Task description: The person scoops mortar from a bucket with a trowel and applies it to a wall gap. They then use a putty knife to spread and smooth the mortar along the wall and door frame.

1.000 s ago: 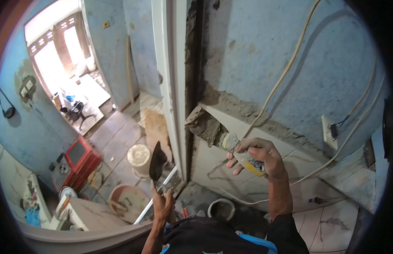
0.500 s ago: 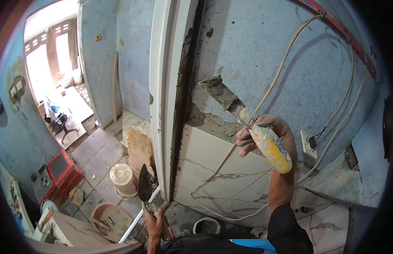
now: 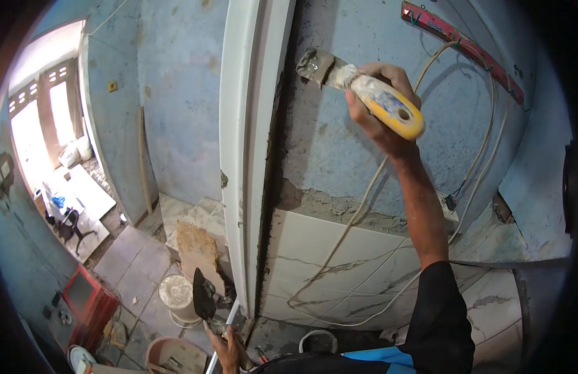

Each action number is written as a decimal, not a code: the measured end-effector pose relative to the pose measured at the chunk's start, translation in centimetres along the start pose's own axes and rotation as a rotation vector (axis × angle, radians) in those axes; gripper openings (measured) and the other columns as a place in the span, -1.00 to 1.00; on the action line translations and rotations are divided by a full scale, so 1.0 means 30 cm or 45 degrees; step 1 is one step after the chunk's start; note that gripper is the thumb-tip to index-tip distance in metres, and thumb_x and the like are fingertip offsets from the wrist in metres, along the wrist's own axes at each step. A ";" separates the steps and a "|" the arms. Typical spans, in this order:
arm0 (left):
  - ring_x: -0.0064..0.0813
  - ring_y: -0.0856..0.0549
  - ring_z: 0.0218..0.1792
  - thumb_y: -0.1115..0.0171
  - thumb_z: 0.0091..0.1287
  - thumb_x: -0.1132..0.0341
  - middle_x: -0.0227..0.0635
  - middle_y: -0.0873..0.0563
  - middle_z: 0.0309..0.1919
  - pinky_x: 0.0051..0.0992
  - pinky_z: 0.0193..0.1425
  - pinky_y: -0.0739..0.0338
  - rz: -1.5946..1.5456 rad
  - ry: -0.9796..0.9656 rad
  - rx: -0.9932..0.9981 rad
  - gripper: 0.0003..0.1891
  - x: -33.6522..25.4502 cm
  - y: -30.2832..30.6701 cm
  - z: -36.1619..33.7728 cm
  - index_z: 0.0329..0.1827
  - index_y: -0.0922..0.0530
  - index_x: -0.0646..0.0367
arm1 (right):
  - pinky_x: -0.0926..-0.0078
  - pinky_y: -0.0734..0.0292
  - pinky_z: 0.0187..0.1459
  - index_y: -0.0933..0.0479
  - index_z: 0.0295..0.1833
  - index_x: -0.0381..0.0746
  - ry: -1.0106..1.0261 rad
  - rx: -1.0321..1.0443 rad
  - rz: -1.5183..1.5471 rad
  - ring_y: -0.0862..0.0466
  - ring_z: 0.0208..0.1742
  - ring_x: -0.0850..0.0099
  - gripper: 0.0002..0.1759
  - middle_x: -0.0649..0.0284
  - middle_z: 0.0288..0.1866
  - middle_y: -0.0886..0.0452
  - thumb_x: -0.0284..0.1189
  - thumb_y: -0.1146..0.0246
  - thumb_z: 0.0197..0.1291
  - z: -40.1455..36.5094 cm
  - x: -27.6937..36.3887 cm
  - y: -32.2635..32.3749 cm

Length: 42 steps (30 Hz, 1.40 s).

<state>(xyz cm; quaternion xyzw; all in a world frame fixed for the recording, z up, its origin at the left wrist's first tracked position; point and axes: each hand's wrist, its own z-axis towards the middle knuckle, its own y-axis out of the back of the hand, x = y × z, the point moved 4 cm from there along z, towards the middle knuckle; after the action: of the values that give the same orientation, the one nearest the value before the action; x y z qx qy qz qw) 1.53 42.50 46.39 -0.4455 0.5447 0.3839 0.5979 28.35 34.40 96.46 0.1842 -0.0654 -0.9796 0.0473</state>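
My right hand (image 3: 388,106), raised at the upper middle right, is wrapped round the yellow and white handle of a scraper (image 3: 391,109). The scraper's blade, smeared with grey mortar, is near the blue wall (image 3: 339,137) beside the white door frame (image 3: 242,156). Low in the view, my left hand (image 3: 226,349) grips a trowel (image 3: 205,296) with its dark blade pointing up. Rough grey mortar (image 3: 339,206) lines the top edge of the marbled wall tiles (image 3: 326,249).
Cables (image 3: 365,199) hang from a red strip (image 3: 454,37) on the wall. On the floor stand a lidded bucket (image 3: 176,291), a pink basin (image 3: 153,356), a red cabinet (image 3: 92,305) and a round container (image 3: 318,333). A board (image 3: 198,255) leans behind the frame.
My right hand has moved up with the scraper, whose blade is now higher on the wall and closer to the frame. The view has shifted; my left hand still holds the trowel.
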 end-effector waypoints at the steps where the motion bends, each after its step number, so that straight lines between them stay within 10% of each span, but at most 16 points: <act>1: -0.60 -0.47 -0.57 -0.12 0.32 0.35 -0.39 -0.51 -0.47 -0.58 -0.55 -0.38 0.040 0.019 -0.013 -0.38 -0.056 -0.002 0.003 0.39 -0.07 0.24 | 0.60 -0.60 -0.40 -0.47 -0.14 -0.22 0.036 0.082 0.006 -0.66 -0.45 0.56 -0.70 0.34 -0.39 -0.62 -0.49 -0.37 -0.02 0.021 -0.014 -0.017; 12: -0.55 -0.49 -0.48 -0.16 0.29 0.30 -0.27 -0.57 -0.34 -0.56 -0.41 -0.41 0.069 0.155 -0.069 -0.28 0.020 0.083 0.066 0.43 -0.01 0.30 | 0.53 -0.56 -0.43 -0.51 -0.27 -0.21 0.327 0.563 -0.297 -0.65 -0.48 0.45 -0.82 0.30 -0.35 -0.63 -0.43 -0.34 0.02 0.181 -0.017 -0.172; 15: -0.56 -0.48 -0.39 -0.15 0.29 0.29 -0.23 -0.56 -0.27 -0.58 -0.33 -0.38 0.366 -0.347 -0.124 -0.28 0.019 0.093 0.095 0.43 -0.01 0.34 | 0.50 -0.59 -0.43 -0.44 -0.19 -0.13 0.290 0.700 -0.405 -0.66 -0.48 0.44 -0.71 0.34 -0.44 -0.62 -0.38 -0.37 -0.01 0.204 0.012 -0.219; 23: -0.58 -0.43 -0.48 -0.15 0.33 0.28 -0.33 -0.52 -0.42 -0.57 -0.39 -0.35 -0.124 0.280 -0.008 -0.25 -0.104 0.090 0.066 0.46 0.06 0.31 | 0.45 -0.62 -0.40 -0.37 -0.16 -0.13 0.401 0.774 -0.535 -0.66 -0.43 0.36 -0.56 0.29 -0.44 -0.60 -0.31 -0.46 -0.08 0.177 0.050 -0.346; 29: -0.60 -0.46 -0.47 -0.16 0.32 0.29 -0.28 -0.58 -0.39 -0.59 -0.39 -0.36 0.112 0.153 -0.014 -0.25 0.043 0.132 0.121 0.46 0.07 0.29 | 0.50 -0.59 -0.37 -0.45 -0.12 -0.19 0.463 0.684 -0.286 -0.64 -0.43 0.44 -0.62 0.29 -0.39 -0.60 -0.41 -0.44 -0.04 0.180 0.078 -0.214; 36: -0.60 -0.44 -0.57 -0.12 0.29 0.36 -0.35 -0.53 -0.44 -0.58 -0.52 -0.34 0.102 -0.083 0.112 -0.40 -0.002 0.108 0.141 0.36 -0.12 0.22 | 0.68 -0.56 -0.33 -0.54 -0.16 -0.22 0.014 0.115 0.061 -0.63 -0.33 0.60 -0.78 0.32 -0.22 -0.61 -0.52 -0.35 0.05 -0.016 0.079 0.009; 38: -0.61 -0.44 -0.59 -0.12 0.29 0.36 -0.36 -0.51 -0.46 -0.58 -0.55 -0.33 0.008 0.040 0.106 -0.41 -0.017 0.100 0.128 0.35 -0.13 0.21 | 0.61 -0.56 -0.35 -0.47 -0.03 -0.24 -0.866 0.110 0.534 -0.61 -0.32 0.57 -0.70 0.29 -0.26 -0.59 -0.51 -0.31 0.11 -0.119 0.046 -0.003; 42: -0.61 -0.44 -0.66 -0.13 0.29 0.36 -0.41 -0.44 -0.54 -0.57 -0.64 -0.34 -0.058 0.181 0.091 -0.44 -0.028 0.095 0.112 0.33 -0.15 0.15 | 0.52 -0.56 -0.37 -0.34 0.12 -0.25 -0.972 -0.059 0.946 -0.56 -0.37 0.53 -0.56 0.25 -0.35 -0.54 -0.45 -0.30 0.16 -0.230 0.067 -0.037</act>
<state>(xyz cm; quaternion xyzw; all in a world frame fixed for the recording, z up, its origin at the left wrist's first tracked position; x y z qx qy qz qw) -0.21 46.59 46.94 -0.4623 0.5888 0.3179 0.5818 28.95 34.50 89.21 -0.2221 -0.1170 -0.8953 0.3679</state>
